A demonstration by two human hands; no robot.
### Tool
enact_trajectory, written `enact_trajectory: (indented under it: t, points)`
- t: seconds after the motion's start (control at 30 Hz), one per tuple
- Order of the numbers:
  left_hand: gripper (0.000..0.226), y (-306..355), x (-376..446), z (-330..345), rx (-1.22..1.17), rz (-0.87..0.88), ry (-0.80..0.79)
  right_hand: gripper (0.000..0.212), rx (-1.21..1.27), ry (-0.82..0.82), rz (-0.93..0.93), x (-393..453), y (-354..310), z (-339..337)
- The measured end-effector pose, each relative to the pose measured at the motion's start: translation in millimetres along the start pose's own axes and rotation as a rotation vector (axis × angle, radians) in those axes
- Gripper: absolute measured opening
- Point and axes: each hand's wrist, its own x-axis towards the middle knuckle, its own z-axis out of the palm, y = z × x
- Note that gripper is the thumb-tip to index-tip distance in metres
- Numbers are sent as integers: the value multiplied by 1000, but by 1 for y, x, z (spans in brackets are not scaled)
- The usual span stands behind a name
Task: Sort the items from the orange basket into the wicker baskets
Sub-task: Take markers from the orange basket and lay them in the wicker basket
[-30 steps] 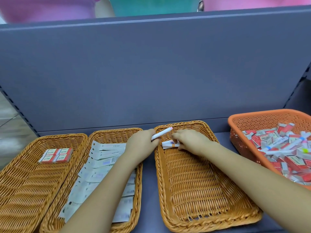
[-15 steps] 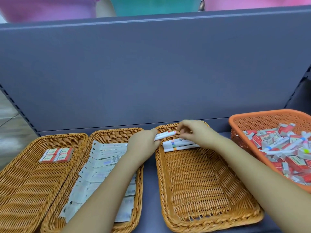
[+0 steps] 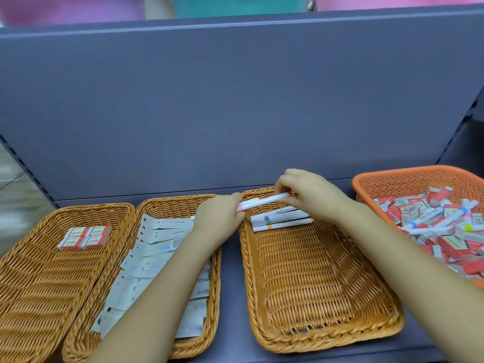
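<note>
Both hands, left [image 3: 218, 214] and right [image 3: 309, 191], pinching one white pink-capped marker pen [image 3: 263, 201] over far edge of right-hand woven wicker basket [image 3: 314, 339]. Next, probably: laying it beside sorted pens [image 3: 280, 221].

A white marker with a pink cap [image 3: 262, 202] lies nearly level just above centre frame, over the far end of the right wicker basket [image 3: 314, 305], pinched at both ends by the two hands. Below it, three more white markers [image 3: 280, 220] lie side by side against that basket's far wall. The middle wicker basket [image 3: 212, 297] holds overlapping rows of white flat packets [image 3: 157, 247]. The left wicker basket [image 3: 39, 279], at lower left, holds four red-and-white small boxes [image 3: 85, 236] set in a neat block. At right edge, the orange basket [image 3: 408, 183], perforated plastic, is heaped with red-and-white boxes [image 3: 450, 242] and several white markers [image 3: 436, 220] lying across them.
</note>
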Motion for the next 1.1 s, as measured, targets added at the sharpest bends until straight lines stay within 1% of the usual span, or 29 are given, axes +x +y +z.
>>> enact_trajectory:
  t: [0.13, 0.27, 0.43, 0.57, 0.67, 0.77, 1.0, 1.1]
  points:
    - [10, 1, -1, -3, 12, 4, 10, 9, -58, -1, 2, -5, 0, 2]
    - [10, 7, -2, -2, 40, 36, 12, 20, -98, -30, -52, -4, -11, 12]
    - [12, -2, -2, 2, 2, 13, -2, 20, -116, -31, -10, -12, 2, 8]
    - [20, -11, -2, 6, -35, -16, -15, 19, -160, -166, 45, -17, 14, 16]
    - [20, -12, -1, 7, -36, -20, -25, 24, -184, -285, 81, -15, 16, 29]
    - [20, -11, 0, 8, -27, -15, -15, 23, -201, -351, 113, -13, 17, 41]
    - [19, -7, -1, 9, 2, -3, 7, 16, -198, -306, 131, -7, 22, 50]
    - [18, -5, -1, 8, 12, 9, 17, 15, -152, -301, 131, -4, 22, 47]
